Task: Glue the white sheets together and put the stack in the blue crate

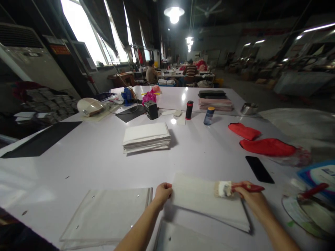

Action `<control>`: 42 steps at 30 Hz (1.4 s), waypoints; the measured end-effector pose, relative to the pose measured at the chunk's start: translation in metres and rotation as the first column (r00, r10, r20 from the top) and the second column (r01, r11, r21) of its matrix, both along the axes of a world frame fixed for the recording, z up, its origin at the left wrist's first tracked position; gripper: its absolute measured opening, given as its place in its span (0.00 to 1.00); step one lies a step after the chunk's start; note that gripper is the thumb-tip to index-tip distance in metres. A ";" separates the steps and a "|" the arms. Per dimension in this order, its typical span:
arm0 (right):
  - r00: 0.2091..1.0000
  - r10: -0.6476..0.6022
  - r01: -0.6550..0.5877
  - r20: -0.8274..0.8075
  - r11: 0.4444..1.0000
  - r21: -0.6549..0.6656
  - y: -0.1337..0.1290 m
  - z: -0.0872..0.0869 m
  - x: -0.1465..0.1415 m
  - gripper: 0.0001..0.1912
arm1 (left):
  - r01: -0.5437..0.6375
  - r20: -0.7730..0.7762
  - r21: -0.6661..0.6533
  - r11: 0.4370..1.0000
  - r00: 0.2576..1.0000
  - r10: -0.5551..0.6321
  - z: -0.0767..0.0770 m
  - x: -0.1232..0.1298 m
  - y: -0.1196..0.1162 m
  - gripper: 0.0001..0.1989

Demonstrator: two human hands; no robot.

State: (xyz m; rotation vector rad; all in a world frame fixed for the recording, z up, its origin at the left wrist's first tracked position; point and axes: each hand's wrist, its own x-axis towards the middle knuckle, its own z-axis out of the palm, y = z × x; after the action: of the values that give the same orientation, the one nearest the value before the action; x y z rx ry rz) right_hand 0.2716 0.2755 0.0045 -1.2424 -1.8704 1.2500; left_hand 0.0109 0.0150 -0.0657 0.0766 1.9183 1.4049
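White-caked bristles, perhaps loaded with paste though the view is too soft to be sure, rest on a stack of pale sheets (206, 202) on the table (52, 174). They belong to a red-handled paintbrush (230, 189), and the right hand (248, 197) has its grip closed around the handle, just at the stack's right end. The left hand (162, 194) sits against the stack's left edge with its fingers curled; whether that grip pinches the sheets, I cannot tell.

Nearest the body, a pale sheet pile (180, 238) lies just below the stack, and a wider translucent pile (104, 216) lies to its left. To the stack's right are a black phone (259, 169) and a round board (306, 212) bearing a red-handled tool (312, 191). Two red cloth pieces (268, 147) lie beyond the phone. Straight past the stack sits a folded white pile (146, 137), then a blue-capped bottle (209, 115), a black flask (189, 109), and a pink folded pile (215, 104). Farthest off, two co-workers (190, 71) sit at another table (183, 74).
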 end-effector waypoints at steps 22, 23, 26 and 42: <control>0.975 -0.055 -0.004 0.215 0.965 0.264 -0.007 0.007 0.092 0.15 | 0.177 -0.144 -0.042 0.983 0.973 -0.181 0.022 0.011 0.001 0.07; 0.968 -0.105 0.022 0.226 0.939 0.342 -0.001 0.015 0.104 0.15 | 0.198 -0.189 -0.043 0.979 0.961 -0.202 0.024 0.011 -0.001 0.10; 0.980 -0.178 0.089 0.093 0.803 0.590 -0.002 0.043 0.115 0.15 | 0.262 -0.350 -0.043 0.964 0.900 -0.260 0.037 0.009 -0.011 0.20; 0.992 0.117 -0.122 0.035 0.975 0.186 -0.062 -0.014 0.129 0.13 | 0.733 -0.656 -0.352 0.582 0.250 -0.712 0.077 0.001 -0.023 0.13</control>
State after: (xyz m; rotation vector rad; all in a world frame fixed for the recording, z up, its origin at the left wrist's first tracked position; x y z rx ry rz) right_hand 0.4010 0.2137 -0.0097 -1.0628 -2.0546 1.0927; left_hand 0.0121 -0.0077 0.0110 1.6257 1.9781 0.7141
